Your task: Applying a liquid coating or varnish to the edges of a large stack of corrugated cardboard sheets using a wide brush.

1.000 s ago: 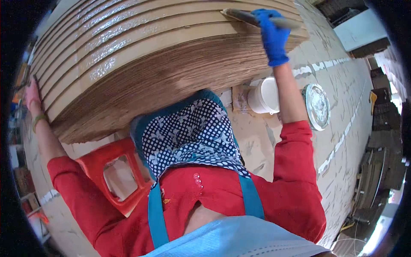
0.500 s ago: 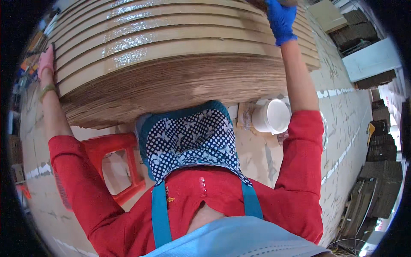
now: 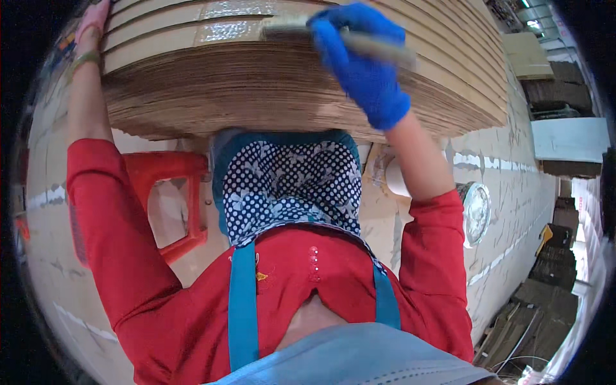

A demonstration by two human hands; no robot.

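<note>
A tall stack of brown cardboard sheets point(image 3: 256, 93) lies in front of me, its upper sheets fanned into overlapping steps. Wrapped in a blue glove, my right hand point(image 3: 369, 67) grips a flat paintbrush point(image 3: 282, 28) by its handle, held level. The bristles touch or hover just over the nearest steps, beside a shiny wet band point(image 3: 234, 31) running across the sheets. At the stack's left edge, my left hand point(image 3: 93, 27) in a pink glove lies along the side with fingers stretched out; their tips are hard to see.
A red plastic stool point(image 3: 199, 192) stands below the stack at left. At right on the floor are a white bucket point(image 3: 396, 179), half hidden by my forearm, and a shiny round container point(image 3: 477, 215). Flattened cardboard piles point(image 3: 536, 321) line the far right.
My right hand has brought the brush from the far right of the stack back toward me and left, to the near steps. The stack now appears higher in view.
</note>
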